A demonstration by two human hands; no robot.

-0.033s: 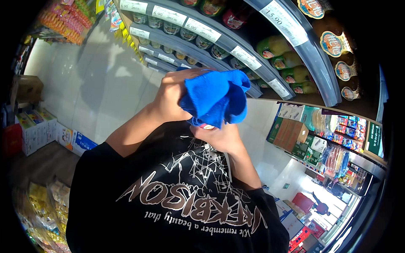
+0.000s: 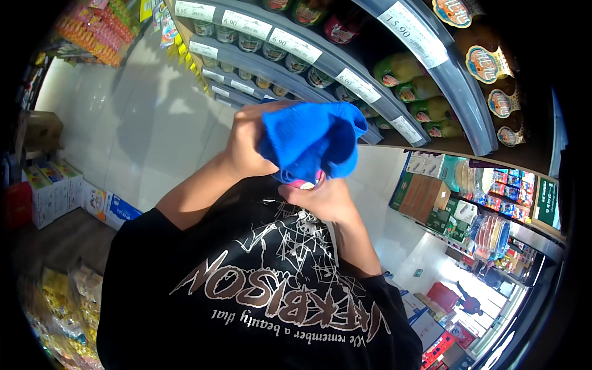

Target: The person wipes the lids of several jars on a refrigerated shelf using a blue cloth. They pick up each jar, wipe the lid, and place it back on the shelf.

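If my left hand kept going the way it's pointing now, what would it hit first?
Probably the blue cloth, which the left hand already grips; beyond it, likely the shelf edge, though depth is unclear.

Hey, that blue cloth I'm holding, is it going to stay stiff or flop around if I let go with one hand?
The blue cloth probably flops: it bunches in soft folds over the left hand. It looks light, since it drapes without pulling taut. It seems grippy, not slippery, given its fuzzy weave. The right hand holds a small pinkish item beneath it, mostly hidden.
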